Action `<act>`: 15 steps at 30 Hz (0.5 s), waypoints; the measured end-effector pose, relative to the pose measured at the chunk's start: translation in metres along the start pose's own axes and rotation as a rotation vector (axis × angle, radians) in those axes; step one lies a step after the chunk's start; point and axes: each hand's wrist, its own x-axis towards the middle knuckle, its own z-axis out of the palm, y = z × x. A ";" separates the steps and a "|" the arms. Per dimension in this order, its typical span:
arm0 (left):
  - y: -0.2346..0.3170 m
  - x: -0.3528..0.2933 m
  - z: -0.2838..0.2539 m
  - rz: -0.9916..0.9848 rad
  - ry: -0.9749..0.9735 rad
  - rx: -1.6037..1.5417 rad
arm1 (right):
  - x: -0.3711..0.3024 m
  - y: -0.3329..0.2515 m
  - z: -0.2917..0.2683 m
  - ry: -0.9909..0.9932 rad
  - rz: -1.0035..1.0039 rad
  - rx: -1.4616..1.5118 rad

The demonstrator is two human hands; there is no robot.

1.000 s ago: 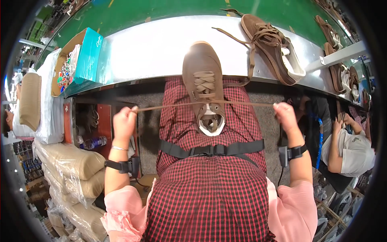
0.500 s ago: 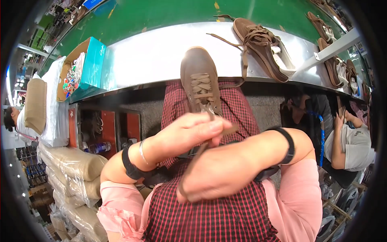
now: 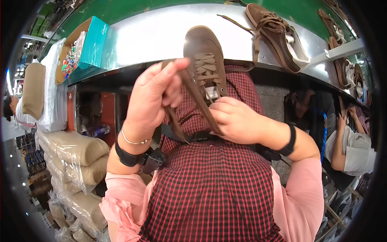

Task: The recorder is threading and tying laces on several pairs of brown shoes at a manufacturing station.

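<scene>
Left hand (image 3: 155, 90) closed round a long brown lace (image 3: 200, 100), with finger and thumb close together just beside the left side of the brown shoe (image 3: 204, 40). Right hand (image 3: 234, 121) curled in low by the heel, with the lace running down to its fingertips; hard to tell if pinched there or only touching. Between both hands, one stretch of lace on a slant, from high on the left to low on the right. Another bit of lace hanging below the left hand, over the red and black checked apron (image 3: 209, 181). Long way of the shoe straight out from the body: toe past the near edge of the tabletop (image 3: 153, 36), heel back over the lap. From the left hand, shoe to the right; from the right hand, shoe up and a little left. Left hand nearer to the criss-cross rows (image 3: 205, 66), right hand nearer to the heel. Hard to tell if touching the shoe with either hand. On the tabletop, toward the right end, another brown shoe (image 3: 280, 46); at the near left corner, a blue-green box (image 3: 94, 44).
</scene>
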 end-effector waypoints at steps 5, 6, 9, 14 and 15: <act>-0.064 -0.004 -0.011 -0.716 -0.096 -0.125 | -0.008 -0.008 -0.019 0.133 0.035 -0.055; -0.082 0.002 -0.015 -0.804 -0.333 -0.295 | -0.002 -0.013 -0.015 0.079 -0.048 0.021; -0.083 0.012 0.006 -0.628 -0.507 0.130 | 0.016 -0.015 -0.014 -0.048 -0.010 0.301; -0.029 -0.020 0.016 0.887 -0.289 1.539 | 0.010 0.019 -0.037 0.370 0.259 0.284; -0.035 -0.023 0.021 0.913 -0.425 1.371 | 0.014 0.028 -0.028 0.418 0.354 0.131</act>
